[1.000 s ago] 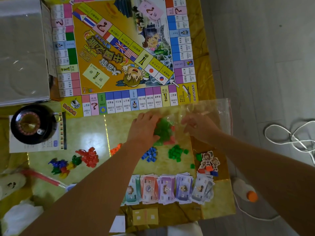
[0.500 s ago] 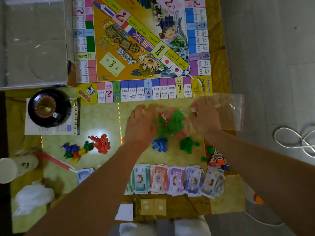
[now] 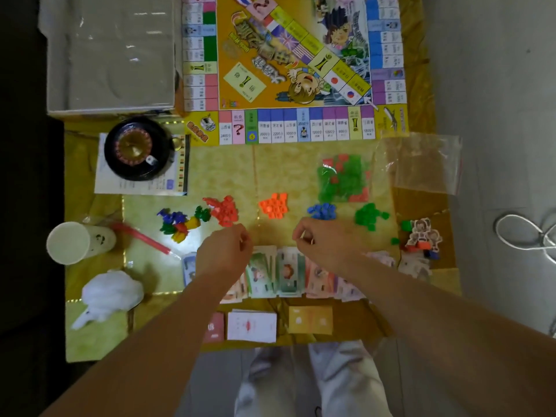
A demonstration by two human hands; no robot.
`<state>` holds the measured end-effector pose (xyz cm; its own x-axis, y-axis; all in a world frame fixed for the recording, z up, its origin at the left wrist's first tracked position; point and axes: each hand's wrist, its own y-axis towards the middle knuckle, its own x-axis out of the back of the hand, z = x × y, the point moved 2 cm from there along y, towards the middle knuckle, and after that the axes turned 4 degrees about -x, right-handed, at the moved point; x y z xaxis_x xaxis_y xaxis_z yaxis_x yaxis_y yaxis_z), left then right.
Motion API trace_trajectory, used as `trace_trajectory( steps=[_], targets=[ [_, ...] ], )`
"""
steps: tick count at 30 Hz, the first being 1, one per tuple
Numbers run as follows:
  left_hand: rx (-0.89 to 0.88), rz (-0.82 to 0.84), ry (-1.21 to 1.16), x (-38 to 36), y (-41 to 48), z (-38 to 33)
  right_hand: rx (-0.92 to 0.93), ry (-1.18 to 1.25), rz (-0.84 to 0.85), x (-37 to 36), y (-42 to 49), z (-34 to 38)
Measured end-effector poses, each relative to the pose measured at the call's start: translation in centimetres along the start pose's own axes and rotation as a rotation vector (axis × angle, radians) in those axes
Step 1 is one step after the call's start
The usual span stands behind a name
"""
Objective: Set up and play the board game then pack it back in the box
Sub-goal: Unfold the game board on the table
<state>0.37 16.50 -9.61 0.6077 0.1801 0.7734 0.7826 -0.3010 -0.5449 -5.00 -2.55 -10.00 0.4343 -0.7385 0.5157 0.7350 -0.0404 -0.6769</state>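
The game board (image 3: pixel 301 70) lies open at the table's far side. Below it sits a small clear bag of green and red pieces (image 3: pixel 343 179), with nothing touching it. Piles of red (image 3: pixel 225 210), orange (image 3: pixel 273 206), blue (image 3: pixel 322 211) and green (image 3: pixel 368 216) pieces run in a row. My left hand (image 3: pixel 224 251) and my right hand (image 3: pixel 323 242) hover just nearer than that row, over the row of paper money (image 3: pixel 279 275). Both hands' fingers are loosely curled, and I see nothing in them.
An empty clear bag (image 3: pixel 421 164) lies at the right edge, with character standees (image 3: pixel 422 236) below it. A roulette wheel (image 3: pixel 137 149), the box (image 3: pixel 111 52), a cup (image 3: pixel 75 242) and mixed tokens (image 3: pixel 177 222) are on the left. Card decks (image 3: pixel 251 325) sit at the near edge.
Both hands have let go of the bag of green and red pieces and pulled back toward me, over the paper money. The bag now rests on the table.
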Motion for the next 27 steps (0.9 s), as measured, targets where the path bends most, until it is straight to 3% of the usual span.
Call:
trace_trajectory(
  steps=[6, 13, 17, 27],
  targets=[
    [0.084, 0.091, -0.032, -1.6, -4.2, 4.6, -0.046, -0.01, 0.021, -5.4, -1.4, 1.7],
    [0.057, 0.105, -0.013, -3.5, -7.0, 6.9, 0.064, -0.125, 0.165, -10.3, -4.2, 2.5],
    [0.078, 0.104, 0.008, -4.0, -7.7, 7.4, 0.093, -0.204, 0.13, -11.2, -5.3, 2.1],
    [0.266, -0.274, -0.153, -3.6, -6.3, 10.3, 0.139, -0.111, -0.001, -11.6, -2.0, 4.6]
  ],
)
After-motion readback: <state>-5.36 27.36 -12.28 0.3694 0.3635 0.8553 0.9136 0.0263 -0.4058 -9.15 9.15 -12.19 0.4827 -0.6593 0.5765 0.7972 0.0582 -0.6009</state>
